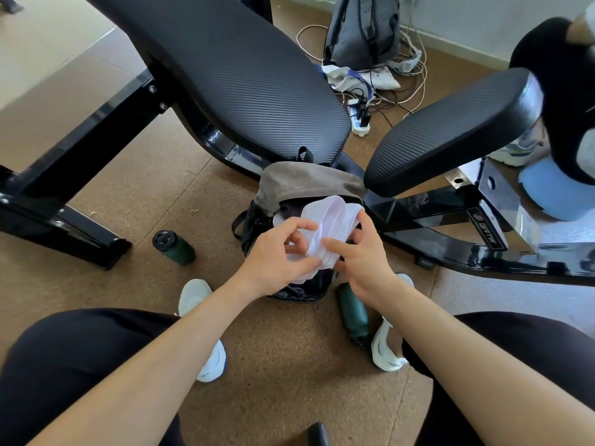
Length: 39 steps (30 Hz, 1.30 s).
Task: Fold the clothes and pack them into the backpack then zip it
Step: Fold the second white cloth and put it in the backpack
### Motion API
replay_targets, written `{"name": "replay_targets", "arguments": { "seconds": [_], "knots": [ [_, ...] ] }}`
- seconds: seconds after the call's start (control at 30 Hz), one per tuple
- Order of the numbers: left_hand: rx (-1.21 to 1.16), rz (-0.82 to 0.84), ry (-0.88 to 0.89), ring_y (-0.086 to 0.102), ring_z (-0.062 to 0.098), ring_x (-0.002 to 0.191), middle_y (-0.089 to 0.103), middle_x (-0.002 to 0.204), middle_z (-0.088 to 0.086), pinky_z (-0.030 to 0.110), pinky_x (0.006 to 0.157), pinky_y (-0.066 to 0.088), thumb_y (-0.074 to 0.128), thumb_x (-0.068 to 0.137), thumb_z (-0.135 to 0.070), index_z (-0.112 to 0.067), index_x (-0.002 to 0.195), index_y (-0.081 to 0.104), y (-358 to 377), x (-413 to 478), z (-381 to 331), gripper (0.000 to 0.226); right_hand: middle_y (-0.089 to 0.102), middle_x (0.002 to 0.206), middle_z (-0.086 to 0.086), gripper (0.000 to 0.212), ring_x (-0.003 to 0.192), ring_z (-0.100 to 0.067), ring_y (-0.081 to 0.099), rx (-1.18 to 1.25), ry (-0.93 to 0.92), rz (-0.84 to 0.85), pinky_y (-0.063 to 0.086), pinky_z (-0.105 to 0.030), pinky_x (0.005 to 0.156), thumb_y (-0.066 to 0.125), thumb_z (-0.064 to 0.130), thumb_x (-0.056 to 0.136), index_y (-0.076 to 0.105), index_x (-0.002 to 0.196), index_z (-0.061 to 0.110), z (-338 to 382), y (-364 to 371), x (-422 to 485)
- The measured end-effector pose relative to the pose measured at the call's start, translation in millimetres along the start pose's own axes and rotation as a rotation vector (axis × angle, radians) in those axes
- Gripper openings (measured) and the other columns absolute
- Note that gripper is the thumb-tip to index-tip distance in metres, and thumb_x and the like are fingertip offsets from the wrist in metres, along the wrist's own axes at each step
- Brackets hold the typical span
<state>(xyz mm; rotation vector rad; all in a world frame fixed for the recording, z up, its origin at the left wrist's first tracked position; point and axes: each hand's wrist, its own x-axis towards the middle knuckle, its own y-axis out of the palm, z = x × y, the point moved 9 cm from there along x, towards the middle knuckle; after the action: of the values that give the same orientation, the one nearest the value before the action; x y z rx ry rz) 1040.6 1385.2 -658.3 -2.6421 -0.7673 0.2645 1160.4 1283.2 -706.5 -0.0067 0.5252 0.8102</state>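
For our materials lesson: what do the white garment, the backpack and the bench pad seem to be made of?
White garment: thin, soft cloth; it bunches into folds in both hands.
Backpack: matte grey-brown woven fabric, probably synthetic; it sags and creases.
Bench pad: black padded cover, likely vinyl or faux leather, with a ribbed texture and slight sheen.

Backpack (299, 185) on floor btwn feet, before bench (225, 69); bottle (174, 247) left, 2nd bottle (354, 317) right.
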Motion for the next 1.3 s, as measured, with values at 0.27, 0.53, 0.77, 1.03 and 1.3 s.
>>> {"name": "replay_targets", "arguments": {
  "seconds": [0.27,0.53,0.77,1.03,1.3],
  "knots": [
    [0.015,-0.085,-0.131,0.061,0.006,0.076,0.064,0.083,0.0,0.023,0.076,0.053,0.08,0.087,-0.025,-0.029,0.123,0.062,-6,1,18,0.041,0.058,0.136,0.005,0.09,0.122,-0.012,0.06,-0.2,-0.167,-0.104,0.059,-0.039,0.095,0.073,-0.005,0.083,0.033,0.153,0.035,17,-3,-11],
    [-0.24,-0.403,-0.42,0.065,0.016,0.076,0.071,0.088,0.019,0.03,0.07,0.057,0.066,0.091,-0.009,-0.022,0.102,0.071,-34,-8,48,0.018,0.057,0.137,0.009,0.088,0.123,-0.01,0.057,-0.374,-0.215,-0.17,0.054,-0.04,0.102,0.068,-0.004,0.081,0.032,0.153,0.032,26,-9,-14],
    [-0.106,-0.428,-0.471,0.064,0.008,0.053,0.064,0.068,0.007,0.025,0.058,0.052,0.063,0.09,-0.001,-0.021,0.107,0.068,-41,-14,48,0.026,0.058,0.134,0.012,0.09,0.12,-0.007,0.057,-0.386,-0.202,-0.214,0.055,-0.04,0.101,0.066,-0.006,0.083,0.031,0.154,0.037,27,-14,-13],
    [-0.014,-0.077,-0.37,0.046,0.006,0.055,0.05,0.058,-0.006,0.03,0.064,0.044,0.066,0.084,-0.004,-0.023,0.113,0.073,-2,-5,43,0.035,0.05,0.149,0.0,0.095,0.132,-0.022,0.055,-0.43,-0.205,-0.138,0.054,-0.055,0.1,0.069,0.014,0.074,0.025,0.156,0.035,27,-4,-14],
    [-0.074,-0.121,-0.291,0.058,0.008,0.074,0.063,0.084,-0.005,0.025,0.072,0.046,0.075,0.085,-0.019,-0.021,0.098,0.067,2,-3,33,0.015,0.047,0.15,0.008,0.098,0.13,-0.01,0.054,-0.478,-0.301,-0.068,0.055,-0.043,0.101,0.065,0.005,0.081,0.016,0.16,0.036,38,7,-18]
  ]
}}
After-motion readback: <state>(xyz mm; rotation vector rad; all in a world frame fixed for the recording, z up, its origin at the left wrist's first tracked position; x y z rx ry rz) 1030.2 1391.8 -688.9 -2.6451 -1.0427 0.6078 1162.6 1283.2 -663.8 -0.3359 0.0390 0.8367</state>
